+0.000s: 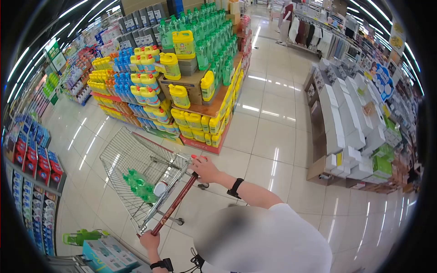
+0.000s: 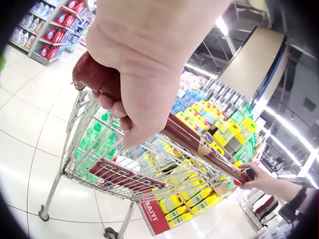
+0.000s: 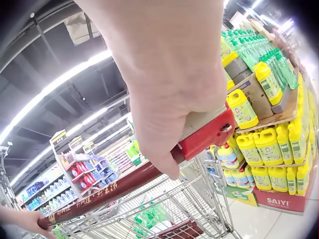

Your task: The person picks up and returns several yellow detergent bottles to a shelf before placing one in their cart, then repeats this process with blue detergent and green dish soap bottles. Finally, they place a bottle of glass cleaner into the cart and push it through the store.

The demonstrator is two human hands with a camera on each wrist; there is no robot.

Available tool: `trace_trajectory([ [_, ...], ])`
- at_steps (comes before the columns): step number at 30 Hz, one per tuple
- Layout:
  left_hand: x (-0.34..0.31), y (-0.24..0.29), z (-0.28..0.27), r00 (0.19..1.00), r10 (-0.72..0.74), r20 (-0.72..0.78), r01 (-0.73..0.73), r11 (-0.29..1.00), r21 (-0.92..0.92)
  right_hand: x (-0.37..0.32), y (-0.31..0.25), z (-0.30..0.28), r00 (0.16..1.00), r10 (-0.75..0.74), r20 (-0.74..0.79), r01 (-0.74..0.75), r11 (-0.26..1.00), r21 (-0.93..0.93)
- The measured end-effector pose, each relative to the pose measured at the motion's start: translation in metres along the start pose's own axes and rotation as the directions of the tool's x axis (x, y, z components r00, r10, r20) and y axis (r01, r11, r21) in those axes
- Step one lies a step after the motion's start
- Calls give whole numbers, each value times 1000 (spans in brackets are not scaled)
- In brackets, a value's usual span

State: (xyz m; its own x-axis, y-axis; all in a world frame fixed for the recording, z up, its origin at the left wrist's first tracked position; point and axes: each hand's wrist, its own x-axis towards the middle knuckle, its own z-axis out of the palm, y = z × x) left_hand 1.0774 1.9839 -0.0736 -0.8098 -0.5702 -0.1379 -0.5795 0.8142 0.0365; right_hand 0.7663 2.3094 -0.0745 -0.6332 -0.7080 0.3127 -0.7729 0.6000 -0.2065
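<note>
A metal shopping cart with a dark red push handle stands in front of me. My left hand grips the handle's near left end; in the left wrist view its fingers curl round the bar. At the other end my right hand holds the handle, beside a bright red end piece. Its thumb shows under the bar in the right wrist view. Inside the basket lie several clear green bottles and a white round-topped container, partly behind the wires.
Ahead, a display stacks yellow jugs and green bottles on a red base. Shelves with red and blue packages stand left. White boxes fill a stand on the right. Blue boxes sit near my left hand. Tiled floor runs between displays.
</note>
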Motion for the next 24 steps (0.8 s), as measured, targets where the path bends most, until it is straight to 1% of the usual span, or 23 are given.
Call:
trace_trajectory([
  [2,-22,27,0,999,-31,10,31,999,-11,-13,22,-8,999,-22,34,22,1000,9],
  [4,-42,49,5,998,-65,16,65,998,-19,-26,44,-12,995,-93,33,92,996,20],
  [5,-50,59,16,998,-61,-31,61,998,-19,-29,58,-15,994,-109,33,108,994,14],
  [6,-65,69,21,996,-62,-69,61,998,-13,-38,65,-16,990,-138,39,136,989,50],
  [7,-79,82,24,994,-80,-71,79,997,-28,-45,80,-20,984,-174,42,170,982,77],
  [8,-90,101,24,990,-128,-66,125,990,-59,-47,97,-32,978,-205,41,203,977,63],
  [10,-111,131,29,982,-182,-54,178,981,-74,-64,111,-52,975,-218,47,210,967,148],
  [11,-120,146,33,977,-203,-62,198,978,-70,-69,122,-55,971,-235,42,226,962,152],
  [13,-139,175,43,964,-254,-77,249,966,-72,-78,144,-62,967,-255,-19,254,947,196],
  [14,-147,188,50,966,-247,-72,241,967,-80,-80,157,-67,958,-285,-26,284,937,205],
  [15,-159,201,52,968,-242,-64,236,968,-82,-86,168,-72,957,-289,-19,287,936,202],
  [16,-168,216,57,958,-284,-41,279,955,-105,-93,177,-76,956,-294,-13,291,936,200],
  [20,-201,284,58,933,-357,-49,350,930,-114,-109,220,-94,930,-367,-36,366,909,199],
  [22,-219,317,56,951,-293,-98,291,956,-28,-119,237,-106,935,-355,-9,351,918,184],
  [23,-226,334,57,941,-324,-100,323,946,-33,-123,247,-109,923,-384,-9,378,905,195],
  [24,-233,352,58,925,-373,-72,367,927,-84,-126,257,-111,920,-390,-29,388,900,198],
])
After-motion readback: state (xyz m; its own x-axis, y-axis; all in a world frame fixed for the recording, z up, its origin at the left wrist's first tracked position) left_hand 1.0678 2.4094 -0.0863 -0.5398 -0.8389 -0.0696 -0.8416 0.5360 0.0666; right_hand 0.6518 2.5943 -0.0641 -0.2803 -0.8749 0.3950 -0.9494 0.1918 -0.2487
